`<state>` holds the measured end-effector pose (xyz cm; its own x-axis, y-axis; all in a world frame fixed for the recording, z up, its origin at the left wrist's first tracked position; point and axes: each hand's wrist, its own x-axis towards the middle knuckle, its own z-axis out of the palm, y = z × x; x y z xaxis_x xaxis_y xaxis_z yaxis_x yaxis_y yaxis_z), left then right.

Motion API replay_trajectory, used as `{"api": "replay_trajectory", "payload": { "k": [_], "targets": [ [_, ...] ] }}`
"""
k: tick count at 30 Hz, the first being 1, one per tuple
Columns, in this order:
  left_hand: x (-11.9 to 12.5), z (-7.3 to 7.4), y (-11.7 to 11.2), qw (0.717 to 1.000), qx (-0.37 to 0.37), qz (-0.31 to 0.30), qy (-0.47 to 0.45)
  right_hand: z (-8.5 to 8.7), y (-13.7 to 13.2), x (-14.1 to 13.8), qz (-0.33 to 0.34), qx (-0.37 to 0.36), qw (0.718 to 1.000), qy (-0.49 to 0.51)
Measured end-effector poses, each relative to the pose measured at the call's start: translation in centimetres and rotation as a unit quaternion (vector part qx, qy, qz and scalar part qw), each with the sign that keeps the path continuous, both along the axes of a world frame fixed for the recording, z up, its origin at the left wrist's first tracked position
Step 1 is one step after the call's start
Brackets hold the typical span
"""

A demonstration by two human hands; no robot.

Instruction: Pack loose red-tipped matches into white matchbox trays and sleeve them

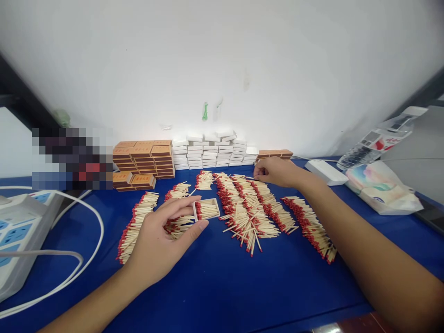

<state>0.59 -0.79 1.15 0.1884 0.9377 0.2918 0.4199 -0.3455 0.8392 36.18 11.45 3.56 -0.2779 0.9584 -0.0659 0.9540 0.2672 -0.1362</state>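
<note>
My left hand [163, 236] grips a small white matchbox tray [218, 212] between thumb and fingers. Inside the tray lie matches [208, 208] with red heads toward the left. Far across the table, my right hand [272, 171] has its fingers closed in a pinch at the upper end of a row of loose matches [268, 203]. A pale stick shows by those fingertips, but whether they hold it is hidden. Under and behind my left hand lie more loose matches [147, 203]. Another match row [308, 226] lies beneath my right forearm.
Orange matchboxes [142, 155] and white trays [215, 150] are stacked along the wall. More orange boxes [277, 153] lie behind my right hand. A power strip [21, 236] with white cables sits left; a white box [326, 172], tissue pack [381, 187] and plastic bottle [378, 141] right.
</note>
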Motion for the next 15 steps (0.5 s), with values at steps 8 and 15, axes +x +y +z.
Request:
{"api": "replay_trajectory", "payload": {
  "k": [8,15],
  "targets": [
    [0.02,-0.03,0.04,1.000,0.000,0.004,0.003,0.08,-0.15,0.03,-0.019,-0.004,0.999,-0.028],
    [0.01,-0.14,0.16,1.000,0.000,-0.001,-0.001,0.33,-0.49,-0.59,-0.046,-0.007,0.998,-0.038]
  ]
}}
